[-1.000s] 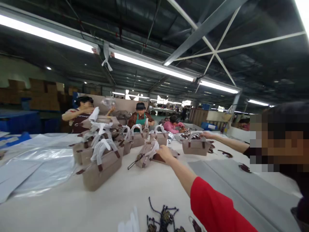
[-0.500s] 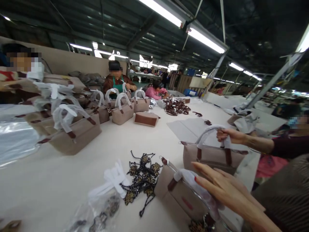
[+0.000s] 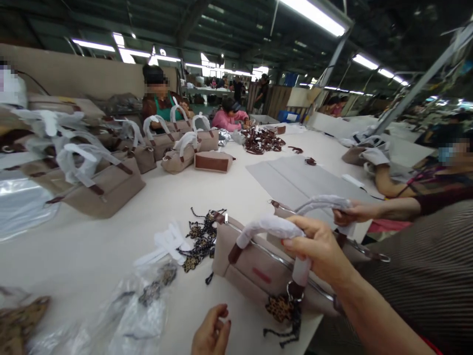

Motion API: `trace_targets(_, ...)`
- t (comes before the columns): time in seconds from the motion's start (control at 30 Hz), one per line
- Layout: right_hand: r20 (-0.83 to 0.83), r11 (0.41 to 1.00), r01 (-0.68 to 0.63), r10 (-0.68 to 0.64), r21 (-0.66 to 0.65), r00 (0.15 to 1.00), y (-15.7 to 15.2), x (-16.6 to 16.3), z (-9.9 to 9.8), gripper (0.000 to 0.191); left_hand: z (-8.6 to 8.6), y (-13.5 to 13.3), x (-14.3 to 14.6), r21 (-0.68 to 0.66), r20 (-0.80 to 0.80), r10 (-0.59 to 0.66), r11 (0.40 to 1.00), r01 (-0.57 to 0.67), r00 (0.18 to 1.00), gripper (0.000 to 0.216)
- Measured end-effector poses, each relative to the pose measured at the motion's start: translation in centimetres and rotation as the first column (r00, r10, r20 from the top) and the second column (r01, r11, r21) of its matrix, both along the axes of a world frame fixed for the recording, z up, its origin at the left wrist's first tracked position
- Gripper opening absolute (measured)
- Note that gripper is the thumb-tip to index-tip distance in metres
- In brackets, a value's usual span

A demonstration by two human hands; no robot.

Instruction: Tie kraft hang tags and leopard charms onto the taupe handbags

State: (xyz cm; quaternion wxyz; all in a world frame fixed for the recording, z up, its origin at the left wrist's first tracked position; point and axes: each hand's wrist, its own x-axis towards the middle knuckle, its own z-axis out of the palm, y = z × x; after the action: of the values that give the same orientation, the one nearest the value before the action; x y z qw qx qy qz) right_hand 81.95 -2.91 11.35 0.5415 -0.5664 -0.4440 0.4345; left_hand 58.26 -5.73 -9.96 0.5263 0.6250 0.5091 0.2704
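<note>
My right hand (image 3: pixel 320 246) is wrapped round the white-covered handle (image 3: pixel 264 228) of a beige handbag (image 3: pixel 240 271) with brown leather tabs. The bag sits tilted near the table's edge, and a leopard-print charm (image 3: pixel 280 308) with black cords hangs from a ring at its handle. Below the bag, my left hand (image 3: pixel 212 331) holds nothing, its fingers loosely bent and apart. Just behind, a co-worker's hand (image 3: pixel 349 213) grips the covered handle of a second beige handbag (image 3: pixel 283 211), which is partly hidden. Leopard-print charms (image 3: pixel 199 241) lie in a pile left of my bag.
White strips (image 3: pixel 164 246) and a clear plastic bag (image 3: pixel 142 305) lie at the left front. Several beige handbags (image 3: pixel 107 190) stand farther left. Brown straps (image 3: pixel 264 140) are heaped at the back, near a grey sheet (image 3: pixel 295 177). Co-workers sit across the table.
My right hand, outstretched over the bag before, has closed on its handle; the bag has shifted and its charm now shows fully. My left hand has come into view. The co-worker's bag sits lower.
</note>
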Motion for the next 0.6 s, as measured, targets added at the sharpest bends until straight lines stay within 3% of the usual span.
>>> trace_targets(0.1,0.01,0.996,-0.085,0.084,0.042,0.996,0.0,-1.3,0.5,0.013,1.0,-0.5,-0.2,-0.007,-0.048,-0.011,1.0,0.011,0.999,0.038)
trace_targets(0.2,0.175,0.971,-0.236,0.237,-0.028,0.956,0.5,-3.6,-0.9,0.011,1.1,-1.1,-0.3,-0.047,-0.138,0.064,0.996,-0.071,0.988,0.034)
trace_targets(0.3,0.414,0.923,-0.364,0.382,-0.126,0.826,1.1,-5.8,-3.4,0.016,0.7,-1.8,-0.9,-0.119,-0.228,0.082,0.987,-0.111,0.97,0.029)
trace_targets(0.37,0.521,0.904,-0.409,0.411,-0.126,0.748,1.2,-6.6,-4.5,0.022,0.6,-2.4,-1.6,-0.117,-0.236,0.11,0.983,-0.14,0.966,0.03)
trace_targets(0.43,0.601,0.922,-0.386,0.322,-0.025,0.731,0.6,-6.5,-4.8,0.032,0.6,-2.8,-2.7,-0.105,-0.227,0.151,0.978,-0.178,0.962,0.029)
trace_targets(0.5,0.677,0.939,-0.309,0.129,0.152,0.724,-1.0,-5.7,-4.9,0.05,0.5,-3.0,-4.4,-0.099,-0.242,0.203,0.968,-0.232,0.949,0.029)
trace_targets(0.6,0.703,0.892,-0.2,-0.165,0.406,0.691,-5.0,-3.8,-6.2,0.056,-0.1,-3.0,-8.0,-0.033,-0.315,0.322,0.936,-0.349,0.893,0.033)
